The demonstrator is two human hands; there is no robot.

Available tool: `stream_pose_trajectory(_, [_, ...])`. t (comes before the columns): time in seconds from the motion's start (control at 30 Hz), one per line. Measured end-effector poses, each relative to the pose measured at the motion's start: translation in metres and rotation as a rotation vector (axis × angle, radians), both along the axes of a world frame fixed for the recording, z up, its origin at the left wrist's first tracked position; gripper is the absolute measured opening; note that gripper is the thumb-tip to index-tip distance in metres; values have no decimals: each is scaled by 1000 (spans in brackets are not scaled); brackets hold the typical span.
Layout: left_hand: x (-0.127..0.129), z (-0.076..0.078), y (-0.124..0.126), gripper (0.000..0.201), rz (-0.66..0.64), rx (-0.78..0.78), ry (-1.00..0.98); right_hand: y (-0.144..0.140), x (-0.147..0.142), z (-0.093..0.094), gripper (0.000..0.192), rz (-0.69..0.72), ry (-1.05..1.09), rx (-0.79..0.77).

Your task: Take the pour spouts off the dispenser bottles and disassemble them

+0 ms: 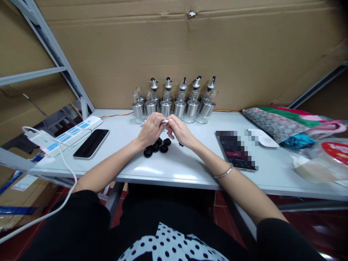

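Observation:
My left hand (151,128) and my right hand (179,130) meet over the table, in front of the bottles. Their fingertips are closed around a small silver piece (164,121), its exact kind too small to make out. Just below my hands lie several round black plastic stoppers (155,147). Some tiny black bits (181,144) rest under my right wrist. Behind stands a front row of glass oil bottles (179,108) with metal sleeves and bare necks. A back row carries silver pourer spouts (168,84) with black flip levers.
At left on the white table (130,165) are a power strip (81,127) with a white cable and a phone (91,144). On the right lie a second phone (239,159), a white pad (265,139), patterned fabric bags (282,123) and a tape roll (312,170). Cardboard (122,47) backs the table.

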State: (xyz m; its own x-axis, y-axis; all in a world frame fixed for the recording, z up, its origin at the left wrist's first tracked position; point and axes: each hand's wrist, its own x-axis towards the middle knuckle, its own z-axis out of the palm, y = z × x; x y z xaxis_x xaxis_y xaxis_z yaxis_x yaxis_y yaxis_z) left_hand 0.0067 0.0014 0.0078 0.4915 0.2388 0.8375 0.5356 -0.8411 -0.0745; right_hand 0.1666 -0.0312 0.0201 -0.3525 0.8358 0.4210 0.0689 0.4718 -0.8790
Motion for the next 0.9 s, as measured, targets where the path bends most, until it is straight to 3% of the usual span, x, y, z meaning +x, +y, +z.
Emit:
stream_pose_trajectory(0.23, [-2, 2, 1, 11, 4, 16, 51, 0, 0, 3, 47, 60, 96, -110])
stream_pose_trajectory(0.5, [-6, 0, 5, 17, 2, 87, 137, 0, 8, 10, 46, 125, 59, -283])
stream_pose_trajectory(0.73, [-8, 2, 6, 21, 26, 222, 183, -5, 17, 22, 47, 241, 56, -671])
stream_pose_trajectory(0.9, [-10, 4, 7, 19, 42, 175, 181, -6, 18, 26, 42, 195, 129, -771])
